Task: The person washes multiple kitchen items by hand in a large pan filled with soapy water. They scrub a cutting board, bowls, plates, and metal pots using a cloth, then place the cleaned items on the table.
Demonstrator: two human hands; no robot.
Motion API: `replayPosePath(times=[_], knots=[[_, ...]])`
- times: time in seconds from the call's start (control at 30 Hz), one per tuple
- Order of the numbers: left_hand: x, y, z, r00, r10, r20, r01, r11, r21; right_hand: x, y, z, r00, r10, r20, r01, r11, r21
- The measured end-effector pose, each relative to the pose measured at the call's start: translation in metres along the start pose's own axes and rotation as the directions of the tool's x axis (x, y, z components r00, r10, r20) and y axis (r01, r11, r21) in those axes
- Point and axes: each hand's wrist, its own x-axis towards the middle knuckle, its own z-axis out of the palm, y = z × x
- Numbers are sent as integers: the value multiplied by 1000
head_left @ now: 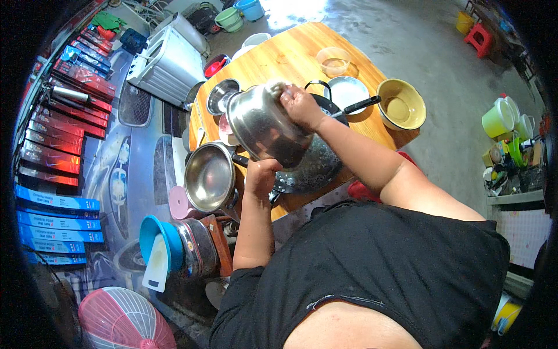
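A large stainless steel pot [256, 122] is tilted on its side above a dark wok [311, 168] on the wooden table. My left hand [261, 177] is closed on the pot's near lower edge. Against the pot's upper far side, my right hand [302, 107] presses a pale crumpled lump [274, 88], whose kind I cannot make out. A black-handled utensil [361, 104] lies over the wok's right side, its far end hidden by my right arm. Left of the pot sit a steel pan [209, 177] and a small steel bowl [224, 96].
The wooden table [296, 49] also bears a white dish [349, 93], a clear plastic bowl [333, 61] and a yellow basin [401, 104] near its right edge. A blue basin [154, 241] with a white board [156, 264] stands at lower left, near a pink fan [125, 320].
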Motion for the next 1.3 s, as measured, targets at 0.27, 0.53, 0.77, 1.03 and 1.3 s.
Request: replayPosePath(times=[0.27, 0.53, 0.77, 1.03, 1.3], knots=[[-31, -5, -3, 998, 57, 1, -46, 791, 610, -4, 124, 8, 850, 325, 414, -503, 735, 455], [-46, 18, -2, 667, 479, 570, -614, -80, 785, -44, 121, -80, 617, 301, 727, -756, -28, 654], [-42, 13, -16, 590, 702, 398, -424, -150, 893, -55, 2, -145, 758, 192, 623, -651, 177, 738], [-6, -23, -55, 664, 746, -52, -405, 417, 814, -88, -34, -167, 653, 499, 570, -638, 768, 57], [42, -115, -54, 990, 48, -132, 118, 223, 968, -113, -10, -182, 679, 671, 298, -726, 673, 140]])
